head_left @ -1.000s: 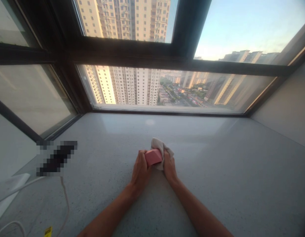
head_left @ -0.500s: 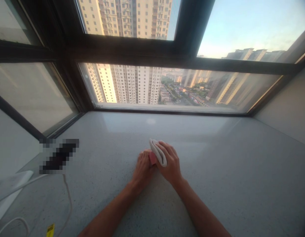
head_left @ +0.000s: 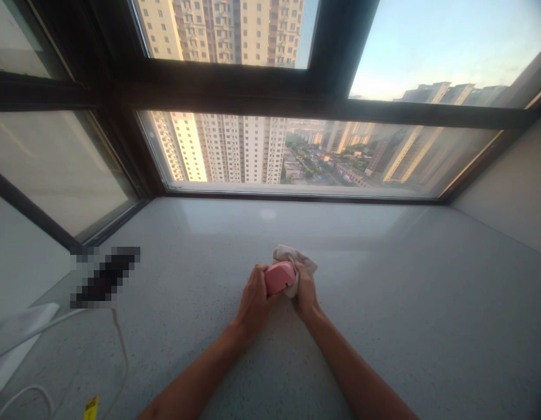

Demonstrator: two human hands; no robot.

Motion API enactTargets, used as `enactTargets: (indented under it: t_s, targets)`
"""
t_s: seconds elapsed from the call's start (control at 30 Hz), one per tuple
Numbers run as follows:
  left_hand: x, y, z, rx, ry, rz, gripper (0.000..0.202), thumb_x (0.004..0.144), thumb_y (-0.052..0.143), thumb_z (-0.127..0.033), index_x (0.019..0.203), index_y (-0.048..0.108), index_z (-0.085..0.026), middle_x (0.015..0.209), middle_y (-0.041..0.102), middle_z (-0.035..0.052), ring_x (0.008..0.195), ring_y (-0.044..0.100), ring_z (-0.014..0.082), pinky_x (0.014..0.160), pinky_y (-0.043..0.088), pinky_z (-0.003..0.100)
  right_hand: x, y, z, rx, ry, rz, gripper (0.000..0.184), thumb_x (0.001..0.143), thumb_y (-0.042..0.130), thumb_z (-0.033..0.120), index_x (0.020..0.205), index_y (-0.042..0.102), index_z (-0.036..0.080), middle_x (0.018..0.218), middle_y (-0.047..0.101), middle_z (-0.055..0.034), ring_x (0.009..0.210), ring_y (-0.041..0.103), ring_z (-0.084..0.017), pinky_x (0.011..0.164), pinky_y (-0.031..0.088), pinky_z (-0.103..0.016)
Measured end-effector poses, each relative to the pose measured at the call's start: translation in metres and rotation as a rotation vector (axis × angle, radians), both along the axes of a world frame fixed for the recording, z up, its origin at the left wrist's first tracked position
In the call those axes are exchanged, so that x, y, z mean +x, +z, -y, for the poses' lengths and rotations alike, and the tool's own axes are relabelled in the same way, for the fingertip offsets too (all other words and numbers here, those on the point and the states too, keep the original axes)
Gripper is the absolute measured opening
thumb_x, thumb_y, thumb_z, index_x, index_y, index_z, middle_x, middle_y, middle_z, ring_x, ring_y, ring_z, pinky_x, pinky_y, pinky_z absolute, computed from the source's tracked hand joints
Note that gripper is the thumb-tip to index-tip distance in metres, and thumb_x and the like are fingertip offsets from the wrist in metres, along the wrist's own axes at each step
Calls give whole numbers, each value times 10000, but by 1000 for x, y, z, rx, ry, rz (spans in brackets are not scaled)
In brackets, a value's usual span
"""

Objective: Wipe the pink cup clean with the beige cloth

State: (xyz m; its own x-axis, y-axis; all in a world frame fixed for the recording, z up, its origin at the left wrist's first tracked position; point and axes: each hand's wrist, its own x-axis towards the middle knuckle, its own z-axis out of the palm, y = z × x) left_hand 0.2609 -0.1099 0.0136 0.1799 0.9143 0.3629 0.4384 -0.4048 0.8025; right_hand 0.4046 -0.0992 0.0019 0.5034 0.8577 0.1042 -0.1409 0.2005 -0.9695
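A small pink, box-like object (head_left: 279,277) with rounded edges is held above the sill in the middle of the view; its exact kind cannot be made out. My left hand (head_left: 256,294) is closed round its left end. My right hand (head_left: 306,291) grips a pale, crumpled cloth (head_left: 288,253), which presses against the right end of the pink object. Part of the cloth sticks out past the right fingers. The fingertips behind the object and the cloth are hidden.
Beneath my hands lies a grey speckled window sill (head_left: 200,245). At the left are a blurred-out dark item (head_left: 106,277), a white flat device (head_left: 21,344), a pale cable (head_left: 122,344) and a yellow tag (head_left: 91,407). Dark window frames (head_left: 235,93) border the back.
The pink object has turned and now shows much more of its surface. My right hand has rotated, and the folded cloth has become crumpled against the object's right end.
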Motion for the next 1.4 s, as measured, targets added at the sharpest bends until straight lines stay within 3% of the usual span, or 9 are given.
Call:
enactTargets:
  t_s: [0.1, 0.2, 0.27, 0.43, 0.63, 0.83, 1.07, 1.23, 1.4]
  targets:
    - [-1, -4, -3, 35, -10, -5, 244, 942, 627, -268, 1176, 570, -228, 1096, 717, 85, 992, 709, 266, 882, 606, 443, -4, 13, 17, 200, 43, 419, 413, 1023, 570, 487, 1234, 793, 212, 1239, 798, -116, 1173, 732, -313, 1057, 562, -502]
    - [-1, -8, -7, 77, -57, 2, 226, 973, 565, -262, 1193, 607, -235, 1165, 734, 126, 1058, 718, 300, 953, 600, 506, -6, 25, 29, 482, 188, 897, 426, 981, 636, 369, 1390, 748, 328, 1492, 701, -64, 1516, 516, -348, 1315, 283, -599]
    - [-1, -8, -7, 73, -49, 3, 227, 960, 581, -263, 1184, 609, -243, 1156, 728, 121, 1040, 721, 300, 937, 605, 500, -7, 23, 25, 468, 175, 866, 417, 985, 636, 371, 1383, 753, 325, 1469, 716, -67, 1484, 551, -343, 1296, 328, -579]
    - [1, -6, -2, 40, 34, -15, 266, 942, 649, -326, 1178, 569, -234, 1067, 701, 66, 961, 711, 258, 850, 612, 431, -4, 8, 12, 46, -42, 281, 480, 1069, 478, 513, 1196, 791, 171, 993, 813, -100, 933, 764, -293, 876, 628, -463]
    - [0, -9, -5, 87, -21, 11, 196, 995, 563, -334, 1162, 598, -237, 1093, 731, 116, 1026, 721, 307, 922, 610, 508, -6, 20, 29, 513, 206, 928, 429, 989, 624, 410, 1393, 743, 330, 1438, 726, -74, 1483, 546, -353, 1319, 289, -607]
    - [1, -5, -2, 77, 51, -10, 268, 947, 670, -332, 1182, 601, -224, 1071, 708, 74, 966, 720, 270, 864, 628, 433, -8, 5, 13, 63, -69, 278, 493, 1081, 453, 523, 1237, 773, 182, 1055, 811, -105, 1017, 750, -299, 932, 619, -474]
    - [4, -8, -3, 88, -12, 88, 353, 1082, 467, -442, 1219, 669, -187, 1063, 754, 146, 973, 747, 281, 907, 655, 505, -14, 21, 34, 591, 188, 1182, 565, 971, 632, 366, 1536, 627, 363, 1534, 675, -56, 1520, 507, -369, 1335, 242, -630]
    - [2, -5, -1, 121, 8, 48, 230, 1001, 613, -378, 1158, 605, -210, 1053, 697, 101, 929, 707, 265, 833, 615, 434, -7, 14, 15, 288, 19, 628, 396, 1050, 539, 398, 1353, 741, 242, 1305, 777, -120, 1233, 698, -302, 1085, 539, -482]
    - [2, -5, 0, 118, 31, 33, 270, 957, 675, -346, 1172, 572, -218, 1067, 685, 90, 953, 698, 268, 821, 590, 395, 1, -6, -8, -39, -2, -17, 454, 951, 619, 588, 1044, 794, 180, 889, 788, -52, 827, 714, -245, 792, 590, -367]
